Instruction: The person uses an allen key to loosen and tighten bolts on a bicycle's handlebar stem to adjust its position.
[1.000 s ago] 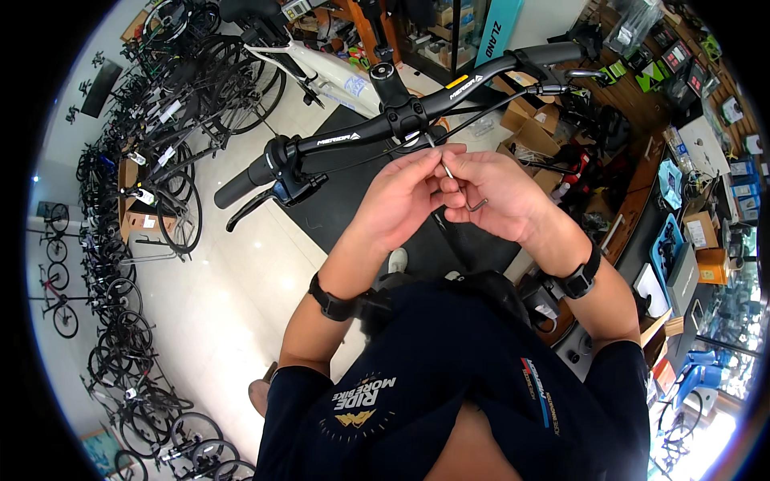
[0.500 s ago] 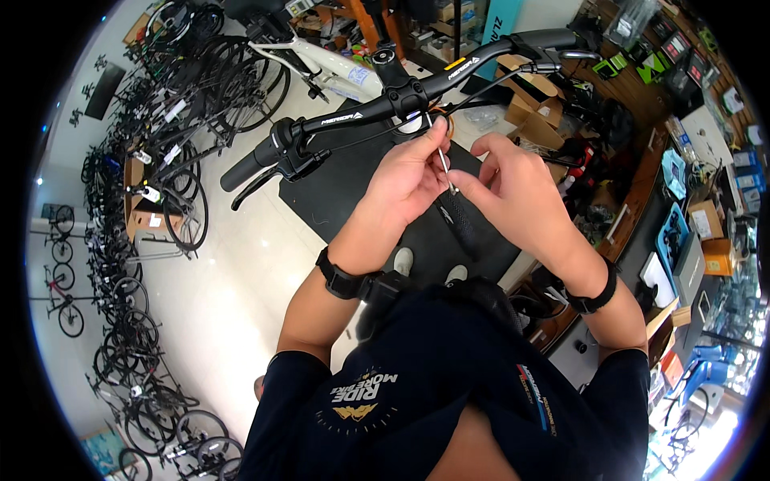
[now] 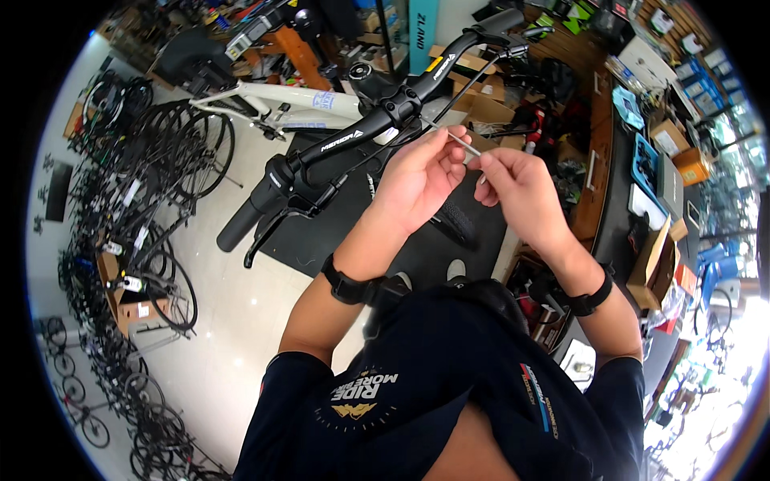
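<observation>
**Right hand (image 3: 521,188) is joining left hand (image 3: 411,184) on the hex key (image 3: 466,146)**

Taking the key as the clock's centre, with twelve at the top of the view, the handlebar (image 3: 341,139) is stretching from its black grip (image 3: 241,226) at eight up to between twelve and one. It is sitting steeper than half a second ago, but the white bicycle frame (image 3: 293,94) near ten is also tilting differently, so the head camera is probably turning; whether the bar itself is swinging, I cannot tell. Nearer in, also toward ten, the stem (image 3: 377,86) is holding the bar.

The left hand, between seven and eight, is keeping a narrow thumb-and-finger pinch around the key near its far end, the other fingers curling loosely. The key is now slanting from ten to four instead of running nearly upright. Its tip is pointing at the stem's clamp; whether it is sitting in a bolt, the view is not showing clearly.

The right hand, at four, is showing the main change: its fingers were spreading wide, and now they are pinching the near end narrowly, partly hiding it. For the work at the stem, this is probably leaving the left hand guiding the tip while the right is gaining purchase for turning.
</observation>
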### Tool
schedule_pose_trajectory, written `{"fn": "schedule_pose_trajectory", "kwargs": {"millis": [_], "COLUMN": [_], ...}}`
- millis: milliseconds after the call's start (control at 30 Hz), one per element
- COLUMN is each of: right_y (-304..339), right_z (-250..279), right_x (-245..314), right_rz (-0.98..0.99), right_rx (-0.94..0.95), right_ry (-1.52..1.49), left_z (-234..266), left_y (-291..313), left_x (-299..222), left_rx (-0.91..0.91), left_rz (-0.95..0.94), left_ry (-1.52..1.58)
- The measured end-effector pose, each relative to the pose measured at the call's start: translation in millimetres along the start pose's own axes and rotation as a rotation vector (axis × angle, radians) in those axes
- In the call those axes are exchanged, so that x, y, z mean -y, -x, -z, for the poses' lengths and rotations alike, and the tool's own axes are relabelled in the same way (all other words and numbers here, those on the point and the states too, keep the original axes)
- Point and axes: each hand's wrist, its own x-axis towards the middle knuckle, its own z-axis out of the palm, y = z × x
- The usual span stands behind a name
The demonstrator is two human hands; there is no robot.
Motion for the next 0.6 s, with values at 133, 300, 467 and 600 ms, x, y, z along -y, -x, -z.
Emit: {"fn": "schedule_pose_trajectory", "kwargs": {"millis": [133, 300, 467, 600], "right_y": [2, 15, 24, 17], "right_z": [-3, -8, -16, -20], "right_x": [-5, 18, 17, 7], "right_rz": [-0.197, -0.203, 0.632, 0.760], "right_rx": [0.064, -0.096, -0.396, -0.417], "right_ry": [-0.620, -0.377, 0.976, 1.173], "left_z": [13, 22, 24, 21], "left_y": [1, -7, -16, -14], "left_x": [1, 7, 9, 4], "left_rx": [0.124, 0.110, 0.146, 0.057], "left_rz": [-0.003, -0.013, -0.012, 0.022], "left_ry": [-0.026, -0.015, -0.009, -0.029]}}
